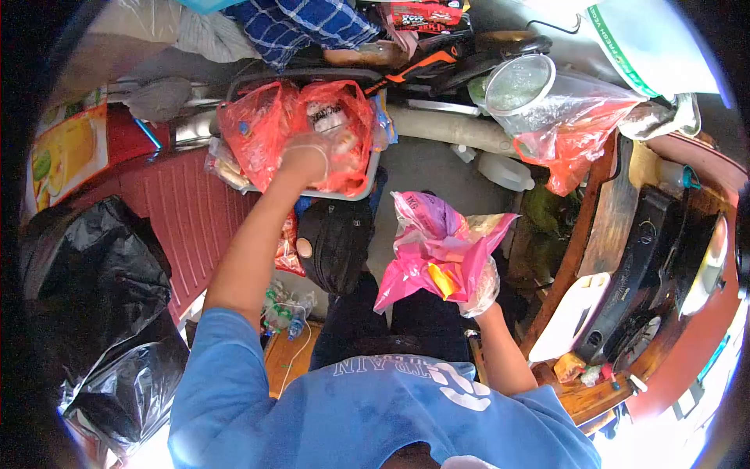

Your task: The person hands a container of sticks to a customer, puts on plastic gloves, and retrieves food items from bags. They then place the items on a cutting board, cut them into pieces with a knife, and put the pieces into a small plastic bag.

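The left hand [310, 159], in a clear glove, reaches into the red bag [254, 129]; blur and plastic hide its fingers, so I cannot tell whether they are spread or pinching. The grey tub [373, 173] surrounds the bag beneath those fingers. The gloved right hand [482, 291] grips the edge of the pink bag [449, 254], its fingers seemingly curled behind the plastic. Beyond these fingers, away from the body, lies a white jug [505, 171].

Glossy crinkled plastic on the pink packet [426, 262]; ribbed red plastic chair [187, 223]; soft cloth shirt [328, 399]; smooth wooden board [612, 227].
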The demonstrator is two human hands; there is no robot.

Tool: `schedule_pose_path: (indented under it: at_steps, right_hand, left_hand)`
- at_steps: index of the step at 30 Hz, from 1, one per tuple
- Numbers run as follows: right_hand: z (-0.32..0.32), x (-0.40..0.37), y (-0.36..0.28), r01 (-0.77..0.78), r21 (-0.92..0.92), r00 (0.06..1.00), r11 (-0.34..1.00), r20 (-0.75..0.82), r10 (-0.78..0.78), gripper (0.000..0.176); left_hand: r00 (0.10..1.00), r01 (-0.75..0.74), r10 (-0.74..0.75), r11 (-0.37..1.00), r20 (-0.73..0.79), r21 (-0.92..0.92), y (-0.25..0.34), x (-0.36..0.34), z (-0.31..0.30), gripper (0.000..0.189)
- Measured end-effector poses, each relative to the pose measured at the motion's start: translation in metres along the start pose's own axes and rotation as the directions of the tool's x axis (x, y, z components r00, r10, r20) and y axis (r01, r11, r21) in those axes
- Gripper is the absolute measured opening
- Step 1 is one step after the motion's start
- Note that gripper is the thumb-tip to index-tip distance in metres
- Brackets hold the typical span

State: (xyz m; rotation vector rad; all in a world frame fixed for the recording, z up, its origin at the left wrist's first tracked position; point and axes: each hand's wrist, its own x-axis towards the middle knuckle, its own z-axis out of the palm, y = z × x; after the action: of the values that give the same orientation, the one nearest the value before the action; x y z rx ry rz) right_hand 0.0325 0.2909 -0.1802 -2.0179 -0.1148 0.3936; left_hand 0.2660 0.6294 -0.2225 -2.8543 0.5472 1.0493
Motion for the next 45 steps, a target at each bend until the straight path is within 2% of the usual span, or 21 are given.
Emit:
schedule_pose_path:
  at_steps: [1,4,6,7,9,13,15,19,21,22,23,25,26,29,32,35,36,37,38,42,45]
  right_hand:
    - [0.000,0.001,-0.001,-0.011,0.006,1.000,1.000,0.013,0.011,0.047]
    - [0.000,-0.001,-0.002,-0.044,-0.003,0.999,0.999,0.018,0.044,0.044]
    - [-0.002,0.002,-0.004,-0.012,-0.019,0.999,1.000,0.039,0.013,0.033]
    - [-0.004,0.003,-0.006,0.020,-0.036,0.998,0.999,0.062,-0.018,0.031]
    - [-0.006,0.006,-0.010,0.020,-0.030,0.998,0.999,0.061,-0.019,0.032]
    - [-0.007,0.010,-0.020,-0.096,0.118,0.992,0.988,0.088,0.086,0.034]
    - [-0.005,0.006,-0.013,-0.090,0.066,0.993,0.994,0.079,0.084,0.032]
    - [-0.005,0.003,-0.002,-0.055,0.069,0.998,0.996,0.041,0.053,0.028]
    - [-0.004,0.001,0.004,-0.032,0.125,0.999,0.992,0.002,0.032,0.027]
    - [-0.002,-0.002,0.007,-0.018,0.153,1.000,0.988,-0.018,0.021,0.026]
    - [0.000,-0.005,0.015,-0.019,0.161,0.999,0.987,-0.024,0.023,0.026]
    - [0.003,-0.006,0.024,0.028,0.032,0.999,0.999,-0.022,-0.028,0.023]
    - [0.005,-0.009,0.025,0.038,0.002,0.997,0.999,-0.066,-0.038,0.024]
    - [0.000,-0.005,0.013,-0.018,0.060,0.999,0.998,-0.031,0.020,0.024]
    - [-0.001,0.000,0.010,-0.001,0.072,1.000,0.997,-0.022,0.003,0.024]
    - [0.005,-0.011,0.036,0.026,0.000,0.999,1.000,-0.035,-0.026,0.025]
    - [0.004,-0.009,0.034,0.030,0.002,0.999,1.000,-0.032,-0.030,0.025]
    - [0.002,-0.006,0.028,0.025,0.008,0.999,1.000,-0.023,-0.025,0.025]
    - [0.000,-0.003,0.025,0.019,0.013,1.000,1.000,-0.016,-0.019,0.026]
    - [0.001,0.000,0.012,-0.020,0.092,0.997,0.996,-0.069,0.026,0.027]
    - [-0.004,0.009,0.004,0.123,0.002,0.984,0.992,-0.127,-0.122,0.030]
  left_hand:
    - [1.000,0.003,-0.003,1.000,-0.002,0.001,0.005,-0.004,0.000,0.051]
    - [0.999,-0.023,0.018,0.993,-0.047,-0.112,0.008,-0.001,0.014,0.051]
    - [0.940,0.024,-0.133,0.944,-0.315,-0.329,-0.004,0.029,0.043,0.049]
    - [0.940,0.021,-0.131,0.944,-0.315,-0.329,-0.012,0.042,0.058,0.049]
    - [0.792,0.020,0.092,0.984,-0.603,0.176,-0.024,0.059,0.073,0.044]
    - [0.861,0.051,0.067,0.975,-0.504,0.216,-0.026,0.086,0.058,0.036]
    - [0.977,0.095,-0.063,0.984,-0.206,0.152,-0.027,0.093,0.046,0.031]
    - [0.992,0.123,-0.121,0.985,-0.020,0.120,-0.021,0.090,-0.009,0.030]
    - [0.999,0.022,-0.014,0.985,-0.048,0.174,-0.045,0.094,-0.015,0.026]
    - [0.980,-0.200,0.182,0.919,0.084,0.341,-0.057,0.092,-0.027,0.025]
    - [0.979,-0.203,0.184,0.915,0.089,0.349,-0.070,0.092,-0.026,0.025]
    - [0.861,-0.450,0.501,0.831,-0.087,0.328,-0.088,0.091,-0.027,0.027]
    - [0.862,-0.448,0.500,0.830,-0.084,0.333,-0.092,0.094,-0.025,0.027]
    - [0.924,-0.366,0.381,0.877,0.012,0.312,-0.083,0.089,-0.037,0.030]
    - [0.917,-0.387,0.381,0.771,0.121,0.506,-0.071,0.082,-0.046,0.031]
    - [0.983,-0.181,0.148,0.884,0.109,0.431,-0.053,0.076,-0.033,0.036]
    - [0.984,0.028,0.019,0.964,-0.176,0.264,-0.041,0.063,-0.027,0.037]
    - [0.894,0.190,-0.157,0.981,-0.419,0.038,-0.031,0.052,-0.024,0.038]
    - [0.893,0.192,-0.158,0.981,-0.421,0.038,-0.025,0.047,-0.026,0.038]
    - [0.973,0.170,-0.145,0.977,-0.181,0.129,-0.024,0.056,0.008,0.037]
    - [0.990,0.126,-0.113,0.975,-0.080,0.182,-0.021,0.054,0.021,0.036]
